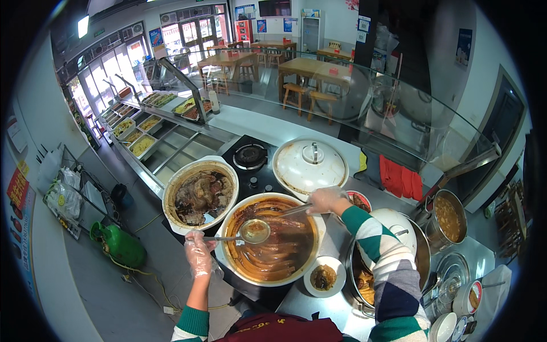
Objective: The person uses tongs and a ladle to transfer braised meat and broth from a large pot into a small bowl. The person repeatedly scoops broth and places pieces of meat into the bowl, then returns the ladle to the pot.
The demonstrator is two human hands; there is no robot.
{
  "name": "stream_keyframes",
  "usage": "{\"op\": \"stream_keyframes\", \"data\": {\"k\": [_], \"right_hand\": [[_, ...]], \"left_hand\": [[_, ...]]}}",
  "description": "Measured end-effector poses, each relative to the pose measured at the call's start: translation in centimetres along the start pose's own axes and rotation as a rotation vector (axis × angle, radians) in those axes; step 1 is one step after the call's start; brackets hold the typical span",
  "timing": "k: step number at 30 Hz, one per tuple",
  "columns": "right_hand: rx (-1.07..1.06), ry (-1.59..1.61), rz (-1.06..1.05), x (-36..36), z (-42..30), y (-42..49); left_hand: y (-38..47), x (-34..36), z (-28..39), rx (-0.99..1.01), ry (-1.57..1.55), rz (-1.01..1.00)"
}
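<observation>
Both of my hands wear clear plastic gloves. My left hand point(199, 255) grips the handle of a metal ladle point(255, 231), whose bowl hangs over a round white pot point(314, 263). In this pot, slices of braised meat point(267, 256) lie in rows in brown sauce. My right hand point(325, 199) holds a long metal utensil point(295, 210), probably tongs, reaching over the same pot; its tip is hard to make out. Left of this pot stands a second white pot point(168, 209) with dark broth and chunks of meat. A white bowl point(311, 291) of chopped food sits at the right.
Behind are a gas burner point(250, 154) and a white pot lid point(295, 171). A glass guard point(410, 102) edges the counter. Steel pots point(448, 216) and stacked bowls point(440, 331) stand right; food trays point(143, 145) lie far left. A green gas cylinder point(122, 250) lies on the floor.
</observation>
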State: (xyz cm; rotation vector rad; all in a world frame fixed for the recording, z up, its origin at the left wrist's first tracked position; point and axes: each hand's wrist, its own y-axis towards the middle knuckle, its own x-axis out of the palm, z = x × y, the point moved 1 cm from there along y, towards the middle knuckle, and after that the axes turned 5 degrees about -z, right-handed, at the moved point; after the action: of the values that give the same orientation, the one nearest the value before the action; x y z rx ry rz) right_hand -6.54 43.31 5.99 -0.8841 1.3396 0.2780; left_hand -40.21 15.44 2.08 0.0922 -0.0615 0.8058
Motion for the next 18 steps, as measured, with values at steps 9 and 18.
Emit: {"op": "stream_keyframes", "data": {"k": [9,18], "right_hand": [[0.049,-0.146,0.045,-0.5,0.5,-8.1],[0.115,-0.275,0.174,-1.5,-5.4,-10.7]], "left_hand": [[0.3,-0.1,0.4,0.026,-0.015,-0.005],[0.4,0.3,1.0,0.048,-0.032,-0.016]]}}
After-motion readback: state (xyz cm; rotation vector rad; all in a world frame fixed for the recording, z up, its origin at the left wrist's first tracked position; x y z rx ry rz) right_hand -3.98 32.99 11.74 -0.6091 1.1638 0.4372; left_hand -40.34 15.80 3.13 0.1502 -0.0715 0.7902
